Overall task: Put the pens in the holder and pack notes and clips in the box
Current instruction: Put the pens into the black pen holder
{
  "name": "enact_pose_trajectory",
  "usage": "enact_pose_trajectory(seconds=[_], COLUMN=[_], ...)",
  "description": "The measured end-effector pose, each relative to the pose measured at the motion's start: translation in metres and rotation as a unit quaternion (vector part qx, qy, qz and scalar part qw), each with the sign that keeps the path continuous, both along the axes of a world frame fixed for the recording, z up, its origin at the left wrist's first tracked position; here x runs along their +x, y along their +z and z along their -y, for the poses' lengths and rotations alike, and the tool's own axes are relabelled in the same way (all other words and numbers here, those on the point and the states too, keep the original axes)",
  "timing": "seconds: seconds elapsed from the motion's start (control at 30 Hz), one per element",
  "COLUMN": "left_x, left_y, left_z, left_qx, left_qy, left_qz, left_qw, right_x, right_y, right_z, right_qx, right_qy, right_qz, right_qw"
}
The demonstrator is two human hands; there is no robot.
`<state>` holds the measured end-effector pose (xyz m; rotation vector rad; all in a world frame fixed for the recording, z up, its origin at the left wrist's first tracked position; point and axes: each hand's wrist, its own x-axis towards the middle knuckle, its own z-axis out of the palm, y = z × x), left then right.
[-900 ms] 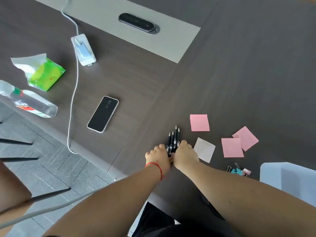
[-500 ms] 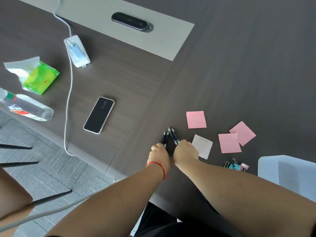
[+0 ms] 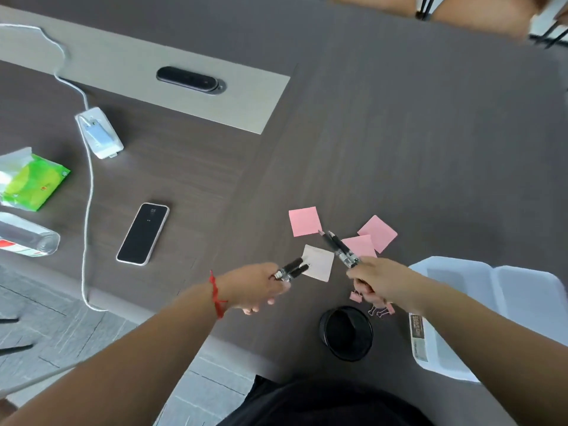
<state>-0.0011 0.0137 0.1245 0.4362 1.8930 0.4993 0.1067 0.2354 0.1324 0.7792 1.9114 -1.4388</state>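
Note:
My left hand (image 3: 256, 285) grips two black pens (image 3: 292, 269) that point right and away. My right hand (image 3: 373, 279) holds two more black pens (image 3: 336, 245), tips pointing up and left over the notes. A black round holder (image 3: 347, 333) stands near the table's front edge, below and between my hands. Three pink notes (image 3: 304, 221) (image 3: 379, 232) (image 3: 359, 245) and one white note (image 3: 319, 262) lie just beyond my hands. Pink clips (image 3: 381, 311) lie partly hidden under my right hand. An open white box (image 3: 507, 290) sits at the right, under my right forearm.
A phone (image 3: 143, 233) lies left of centre, with a white charger (image 3: 98, 132) and its cable behind it. A green tissue pack (image 3: 30, 182) and a plastic bottle (image 3: 26, 239) are at the far left edge. Another person's arm (image 3: 461, 9) shows at the top right.
Both hands lifted off the table, each taking two of the pens that lay bunched together, and moved apart. The view shifted, bringing the holder and more of the box into sight.

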Motion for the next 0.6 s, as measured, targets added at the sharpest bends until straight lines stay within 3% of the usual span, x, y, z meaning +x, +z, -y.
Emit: enact_pose_trajectory(seconds=[0.1, 0.17, 0.27, 0.37, 0.5, 0.6], left_x=[0.031, 0.048, 0.071, 0.088, 0.101, 0.106], left_y=[0.021, 0.007, -0.007, -0.013, -0.018, -0.029], left_z=[-0.028, -0.048, -0.073, -0.086, -0.091, -0.093], left_qx=[0.002, -0.030, -0.119, -0.159, -0.168, -0.200], left_qy=[-0.162, -0.196, -0.281, -0.371, -0.541, -0.545], left_qz=[0.045, 0.052, -0.023, -0.147, -0.189, -0.210], left_qw=[0.986, 0.979, 0.952, 0.903, 0.802, 0.787], right_x=[0.048, 0.071, 0.087, 0.090, 0.097, 0.098], right_y=[0.014, 0.018, 0.016, 0.001, -0.015, -0.013], right_z=[-0.023, -0.028, -0.026, -0.013, 0.005, 0.013], right_qx=[-0.018, 0.024, 0.094, 0.175, 0.298, 0.330], right_qy=[0.022, 0.083, 0.222, 0.298, 0.344, 0.369], right_qz=[0.042, 0.071, 0.125, 0.122, 0.089, 0.049], right_qw=[0.999, 0.994, 0.963, 0.930, 0.886, 0.867])
